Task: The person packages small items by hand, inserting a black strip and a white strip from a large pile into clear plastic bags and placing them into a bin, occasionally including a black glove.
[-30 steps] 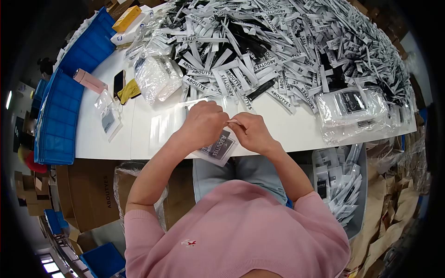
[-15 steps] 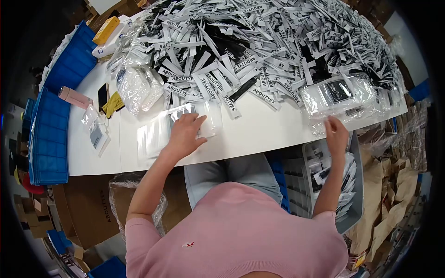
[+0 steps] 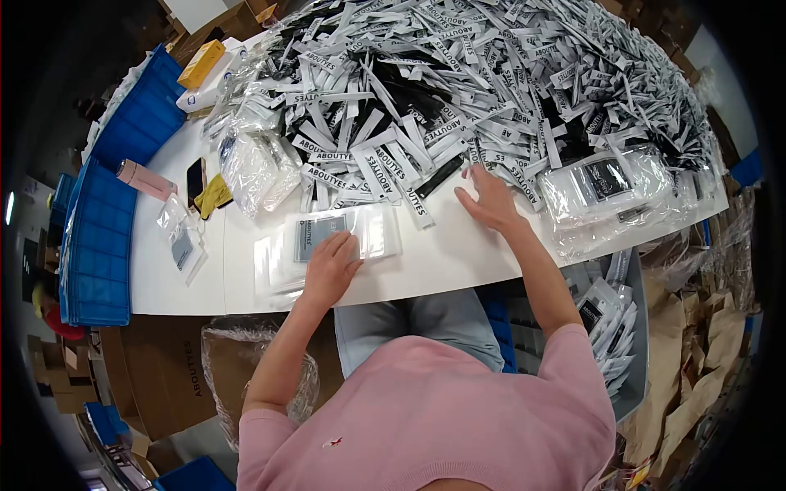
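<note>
My left hand [image 3: 332, 266] rests with its fingers flat on a stack of clear plastic bags [image 3: 377, 231] near the table's front edge. A dark printed label [image 3: 318, 233] shows through the top bag, just beyond the fingertips. Farther right, my right hand [image 3: 493, 200] reaches to the near edge of a large heap of white strip packets [image 3: 381, 172] printed ABOUTYES. Its thumb and fingers are apart, and I see nothing held. A black strip packet [image 3: 440, 177] lies just left of that hand.
More clear bags with a black label [image 3: 606, 180] lie at the table's right. Below them stands a grey bin [image 3: 643, 352] of filled bags. To the left are a phone [image 3: 196, 180], a yellow cloth [image 3: 214, 196], a pink bottle [image 3: 146, 178] and blue crates [image 3: 97, 245].
My right hand has moved left from the bags at the right to the edge of the heap. My left hand has slid slightly toward me, uncovering more of the label. The view has shifted slightly.
</note>
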The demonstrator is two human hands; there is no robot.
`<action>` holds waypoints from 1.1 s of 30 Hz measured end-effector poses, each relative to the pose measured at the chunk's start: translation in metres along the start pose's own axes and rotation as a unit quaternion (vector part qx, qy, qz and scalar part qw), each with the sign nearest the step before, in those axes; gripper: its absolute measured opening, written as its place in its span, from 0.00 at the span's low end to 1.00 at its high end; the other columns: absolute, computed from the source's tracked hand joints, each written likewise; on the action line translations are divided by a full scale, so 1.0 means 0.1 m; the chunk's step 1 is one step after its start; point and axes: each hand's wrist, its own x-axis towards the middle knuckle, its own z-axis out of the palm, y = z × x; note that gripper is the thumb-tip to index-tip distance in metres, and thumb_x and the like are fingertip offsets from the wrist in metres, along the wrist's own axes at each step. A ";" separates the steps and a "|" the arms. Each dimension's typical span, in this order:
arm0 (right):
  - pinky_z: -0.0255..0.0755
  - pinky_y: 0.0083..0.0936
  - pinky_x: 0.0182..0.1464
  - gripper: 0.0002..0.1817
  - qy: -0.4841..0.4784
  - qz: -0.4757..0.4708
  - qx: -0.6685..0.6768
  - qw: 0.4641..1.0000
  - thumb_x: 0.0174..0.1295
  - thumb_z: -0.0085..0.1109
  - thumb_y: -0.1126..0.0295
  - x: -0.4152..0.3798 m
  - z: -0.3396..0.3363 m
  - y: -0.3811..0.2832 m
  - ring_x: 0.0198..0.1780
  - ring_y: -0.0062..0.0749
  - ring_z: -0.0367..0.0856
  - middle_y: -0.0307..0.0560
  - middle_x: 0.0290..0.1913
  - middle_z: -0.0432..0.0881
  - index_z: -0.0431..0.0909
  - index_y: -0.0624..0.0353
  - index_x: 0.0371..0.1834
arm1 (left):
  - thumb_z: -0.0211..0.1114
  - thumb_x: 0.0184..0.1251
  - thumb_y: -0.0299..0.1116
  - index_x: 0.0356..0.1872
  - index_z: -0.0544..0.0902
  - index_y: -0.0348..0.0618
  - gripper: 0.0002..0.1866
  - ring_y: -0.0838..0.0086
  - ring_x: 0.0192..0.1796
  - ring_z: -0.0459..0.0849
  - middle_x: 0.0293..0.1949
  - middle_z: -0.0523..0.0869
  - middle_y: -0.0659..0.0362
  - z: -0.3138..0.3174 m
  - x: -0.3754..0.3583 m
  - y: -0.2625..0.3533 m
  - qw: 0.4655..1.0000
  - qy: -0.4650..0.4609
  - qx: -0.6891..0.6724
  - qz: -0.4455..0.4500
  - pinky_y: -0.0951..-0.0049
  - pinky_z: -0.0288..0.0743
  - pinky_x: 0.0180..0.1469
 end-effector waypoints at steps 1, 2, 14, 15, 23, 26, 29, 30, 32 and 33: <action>0.73 0.36 0.37 0.16 -0.033 -0.061 0.027 0.997 0.53 0.51 0.74 0.02 0.01 -0.07 0.37 0.44 0.77 0.48 0.36 0.76 0.72 0.56 0.48 | 0.69 0.47 0.31 0.48 0.75 0.37 0.24 0.55 0.55 0.74 0.50 0.78 0.49 0.01 0.00 -0.01 1.000 -0.001 0.000 -0.001 0.59 0.68 0.55; 0.73 0.36 0.37 0.17 -0.067 -0.122 0.055 0.989 0.53 0.51 0.74 0.04 0.02 -0.14 0.37 0.44 0.78 0.47 0.38 0.75 0.73 0.53 0.48 | 0.69 0.47 0.31 0.48 0.76 0.38 0.24 0.54 0.55 0.74 0.51 0.77 0.49 0.02 0.01 -0.01 1.000 -0.003 0.002 -0.005 0.59 0.68 0.56; 0.74 0.38 0.39 0.13 -0.203 -0.118 -0.125 0.964 0.51 0.57 0.71 0.16 0.11 -0.36 0.35 0.47 0.79 0.51 0.38 0.75 0.72 0.62 0.40 | 0.69 0.49 0.33 0.49 0.76 0.38 0.24 0.54 0.56 0.74 0.52 0.77 0.48 -0.02 -0.05 0.01 1.000 -0.003 0.003 -0.023 0.59 0.67 0.57; 0.74 0.38 0.39 0.13 -0.202 -0.120 -0.126 0.964 0.51 0.57 0.71 0.12 0.15 -0.29 0.35 0.47 0.79 0.51 0.38 0.75 0.72 0.62 0.40 | 0.69 0.49 0.33 0.48 0.76 0.38 0.24 0.54 0.56 0.74 0.52 0.77 0.48 -0.02 -0.04 0.01 1.000 -0.003 0.004 -0.025 0.59 0.67 0.57; 0.69 0.20 0.41 0.08 -0.079 0.048 0.365 0.926 0.66 0.46 0.72 0.04 -0.19 -0.41 0.34 0.25 0.75 0.43 0.29 0.77 0.69 0.63 0.44 | 0.69 0.50 0.35 0.47 0.77 0.38 0.22 0.55 0.55 0.75 0.51 0.79 0.49 -0.05 0.00 -0.02 0.999 -0.009 -0.013 -0.035 0.61 0.69 0.56; 0.67 0.17 0.35 0.08 -0.066 0.069 0.485 0.869 0.68 0.44 0.70 -0.06 -0.21 -0.52 0.28 0.18 0.70 0.38 0.26 0.73 0.70 0.62 0.43 | 0.68 0.51 0.34 0.46 0.78 0.38 0.20 0.55 0.53 0.76 0.50 0.79 0.49 -0.09 0.03 0.00 0.998 -0.005 -0.034 -0.053 0.61 0.71 0.54; 0.62 0.16 0.27 0.07 -0.054 0.110 0.539 0.833 0.66 0.50 0.69 -0.19 -0.03 -0.47 0.24 0.15 0.67 0.34 0.23 0.70 0.70 0.61 0.36 | 0.68 0.52 0.34 0.46 0.79 0.38 0.19 0.55 0.51 0.77 0.49 0.80 0.49 -0.08 0.03 0.01 0.998 0.004 -0.042 -0.056 0.62 0.72 0.53; 0.60 0.16 0.25 0.07 -0.035 0.139 0.522 0.841 0.64 0.53 0.69 -0.21 0.01 -0.50 0.22 0.14 0.65 0.33 0.21 0.68 0.70 0.61 0.34 | 0.68 0.53 0.34 0.45 0.79 0.38 0.19 0.54 0.50 0.78 0.48 0.80 0.49 -0.08 0.04 0.01 0.998 0.009 -0.033 -0.047 0.62 0.73 0.52; 0.57 0.14 0.21 0.11 -0.019 0.186 0.494 0.849 0.58 0.61 0.70 -0.23 0.00 -0.53 0.18 0.13 0.61 0.31 0.18 0.64 0.66 0.59 0.28 | 0.67 0.53 0.34 0.46 0.79 0.38 0.19 0.54 0.50 0.78 0.48 0.80 0.49 -0.09 0.05 0.01 0.998 0.010 -0.037 -0.052 0.62 0.73 0.52; 0.57 0.14 0.21 0.11 -0.018 0.183 0.496 0.849 0.58 0.61 0.70 -0.23 0.00 -0.55 0.18 0.13 0.61 0.31 0.18 0.64 0.66 0.59 0.28 | 0.67 0.53 0.34 0.46 0.79 0.38 0.19 0.55 0.50 0.78 0.48 0.80 0.49 -0.09 0.04 0.02 0.997 0.007 -0.043 -0.059 0.62 0.73 0.52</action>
